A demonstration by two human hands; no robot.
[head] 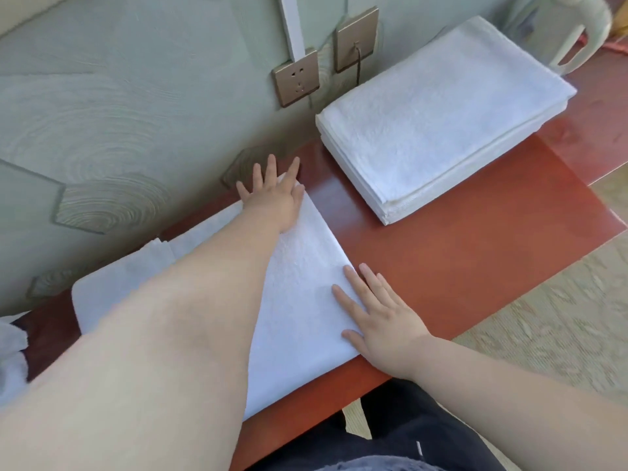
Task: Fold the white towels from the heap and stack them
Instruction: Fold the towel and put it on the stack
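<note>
Head view: left hand [272, 202], fingers spread flat, presses towel [299, 287] at table [458, 253] wall edge; right hand [384, 321] likewise near front edge.

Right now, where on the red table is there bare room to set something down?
On the table, the widest bare patch lies between the flat towel, the folded stack and the front edge. Leftward is crowded: left hand and right hand rest on the towel, the heap beyond.

You're in a furnished room, probably a home or guest room: past your left hand [272, 202] a green patterned wall [119, 79] carries bronze sockets [296, 81], and woven flooring [543, 317] lies right of your right hand [387, 321], beside the red wooden worktop [458, 239].
</note>
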